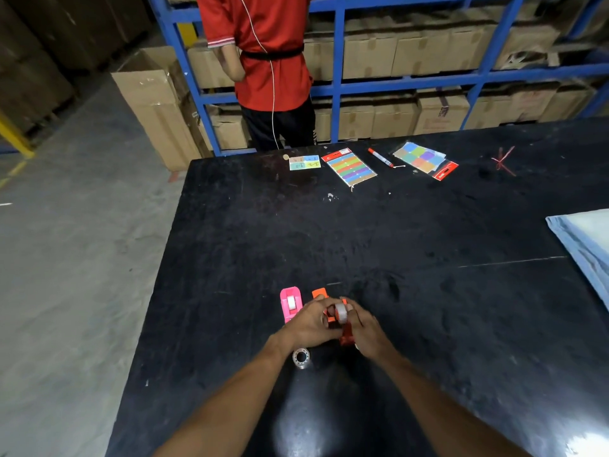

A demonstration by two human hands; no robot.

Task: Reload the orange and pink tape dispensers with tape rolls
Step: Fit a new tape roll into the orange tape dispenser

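Note:
On the black table (395,232), near its front, the pink tape dispenser (290,303) stands with a white roll seated in it. Just right of it, my left hand (314,323) and my right hand (362,329) together grip the orange tape dispenser (346,336). A clear tape roll (341,314) shows between my fingertips at the top of that dispenser. A small orange piece (319,293) lies just beyond my left hand. Another clear tape roll (301,357) lies flat on the table under my left wrist.
At the table's far edge lie sticky-note packs (349,167), a red marker (380,157) and a coloured card pack (425,159). A blue cloth (583,245) overhangs the right side. A person in a red shirt (260,44) stands beyond, before blue shelving with cardboard boxes.

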